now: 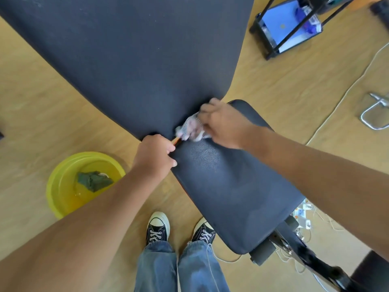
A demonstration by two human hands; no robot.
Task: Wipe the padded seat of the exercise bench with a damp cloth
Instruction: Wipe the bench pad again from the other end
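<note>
Right hand (223, 123) was seen closed around one crumpled white cloth (192, 128), pressed against the far end of the padded seat (235, 190) of the bench, right at the gap where the seat meets the large dark backrest pad (134, 60). Left hand (154, 157) was curled over the seat's far left corner, fingers gripped on the edge, beside a sliver of orange frame (175, 140). Two pads of the bench were counted, both dark and textured. One yellow basin (63, 175) was set on the wooden floor (31, 102) to the left of the seat, with water and one dark green cloth (93, 181) held in it. Two black-and-white sneakers (157, 228) and blue jeans (168, 270) were seen below, just beside the seat's near edge. One black wire rack (273, 28), white cables (336, 102) and one chrome handle (374, 112) were left on the floor at the right.
</note>
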